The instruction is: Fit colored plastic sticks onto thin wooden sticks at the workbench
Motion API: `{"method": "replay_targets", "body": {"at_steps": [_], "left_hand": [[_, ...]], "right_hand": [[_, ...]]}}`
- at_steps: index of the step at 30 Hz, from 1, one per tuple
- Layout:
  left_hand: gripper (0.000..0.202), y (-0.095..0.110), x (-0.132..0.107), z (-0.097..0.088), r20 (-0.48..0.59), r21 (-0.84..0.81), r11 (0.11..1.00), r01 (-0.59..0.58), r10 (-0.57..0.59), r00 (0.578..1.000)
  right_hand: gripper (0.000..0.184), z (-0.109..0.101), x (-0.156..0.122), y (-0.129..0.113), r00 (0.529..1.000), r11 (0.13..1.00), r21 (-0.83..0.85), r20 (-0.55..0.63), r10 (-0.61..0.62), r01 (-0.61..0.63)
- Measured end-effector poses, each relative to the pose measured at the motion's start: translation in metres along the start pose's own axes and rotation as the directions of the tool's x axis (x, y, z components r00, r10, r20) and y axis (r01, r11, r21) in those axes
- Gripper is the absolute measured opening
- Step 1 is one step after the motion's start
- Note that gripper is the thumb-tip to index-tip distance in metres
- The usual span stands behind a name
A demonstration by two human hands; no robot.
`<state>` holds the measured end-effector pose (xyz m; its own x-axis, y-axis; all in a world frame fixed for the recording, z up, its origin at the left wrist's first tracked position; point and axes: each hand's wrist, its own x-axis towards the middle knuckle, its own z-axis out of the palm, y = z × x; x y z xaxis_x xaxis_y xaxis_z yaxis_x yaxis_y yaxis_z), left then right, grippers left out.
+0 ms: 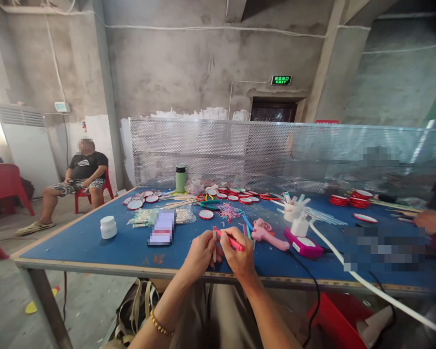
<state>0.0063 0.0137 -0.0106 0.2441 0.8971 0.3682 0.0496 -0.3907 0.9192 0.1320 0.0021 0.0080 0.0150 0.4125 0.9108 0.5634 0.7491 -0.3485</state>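
Pinching a thin pale stick [214, 251] between the fingers of the left hand [199, 252], and grasping a red pen-like tool [237, 243] in curled fingers of the right hand [241, 257], slanting toward the left fingertips; cannot tell whether touching the stick with its tip. Holding both close together above the near edge of a blue table [76, 245]. Just beyond, can see a red-rimmed disc [206, 214] beside a scatter of small colourful bits [230, 210]. To the right, have a pink glue gun [268, 236] lying near a magenta box [303, 244]; to the left, a phone [162, 229] in front of bagged sticks [183, 214], with a white jar [108, 227] farther out. Toward the back, can make out a green flask [180, 180] before a perforated metal screen [203, 140], and, off left, a seated person [87, 167].
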Motion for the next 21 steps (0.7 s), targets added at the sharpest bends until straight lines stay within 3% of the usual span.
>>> {"method": "replay_targets", "body": {"at_steps": [21], "left_hand": [[0.034, 0.0027, -0.0013, 0.0003, -0.002, 0.01, 1.0, -0.006, 0.006, 1.0]], "right_hand": [[0.02, -0.0006, 0.0004, -0.0007, 1.0, 1.0, -0.01, 0.011, 0.006, -0.006]]}}
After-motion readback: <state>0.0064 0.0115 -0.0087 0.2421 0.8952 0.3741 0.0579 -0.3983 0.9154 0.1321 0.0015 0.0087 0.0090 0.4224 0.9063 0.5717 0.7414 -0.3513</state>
